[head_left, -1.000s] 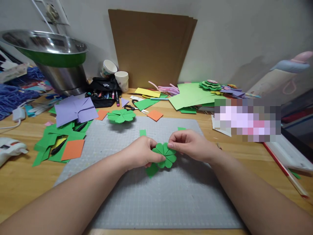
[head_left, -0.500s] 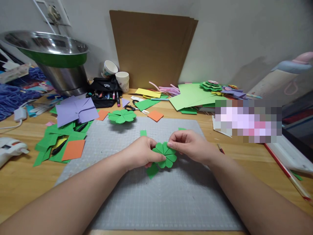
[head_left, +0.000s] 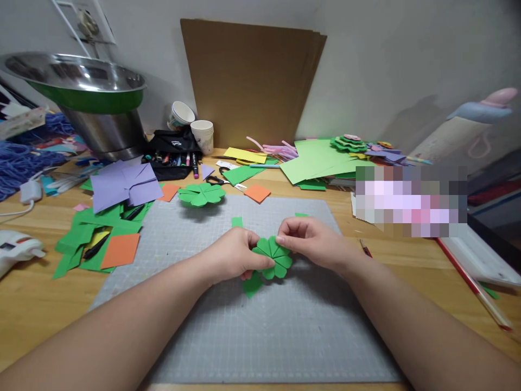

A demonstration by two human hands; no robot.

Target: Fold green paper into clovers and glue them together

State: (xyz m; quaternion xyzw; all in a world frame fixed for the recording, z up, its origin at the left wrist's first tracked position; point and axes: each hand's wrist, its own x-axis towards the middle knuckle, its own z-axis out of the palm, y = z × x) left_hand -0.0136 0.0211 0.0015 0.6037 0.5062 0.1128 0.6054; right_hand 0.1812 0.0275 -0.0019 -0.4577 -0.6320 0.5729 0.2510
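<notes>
A folded green paper clover [head_left: 273,256] is held just above the grey cutting mat [head_left: 260,331], near its middle. My left hand [head_left: 232,254] grips the clover's left side with the thumb on top. My right hand [head_left: 313,241] pinches its upper right petal between thumb and forefinger. A green paper stem [head_left: 252,284] pokes out below the clover. A second finished green clover [head_left: 202,194] lies at the mat's far left edge.
Green and orange paper scraps [head_left: 100,239] and purple sheets [head_left: 124,183] lie left of the mat. Scissors [head_left: 222,178], a black pen case [head_left: 173,157], two cups [head_left: 202,133], a steel bowl [head_left: 77,81], light green sheets [head_left: 317,160] and brown cardboard [head_left: 252,81] stand behind. A red-edged ruler [head_left: 472,282] lies at right.
Both hands and the clover have shifted very slightly; the right fingers have moved a little along the upper petal. Nothing else has moved.
</notes>
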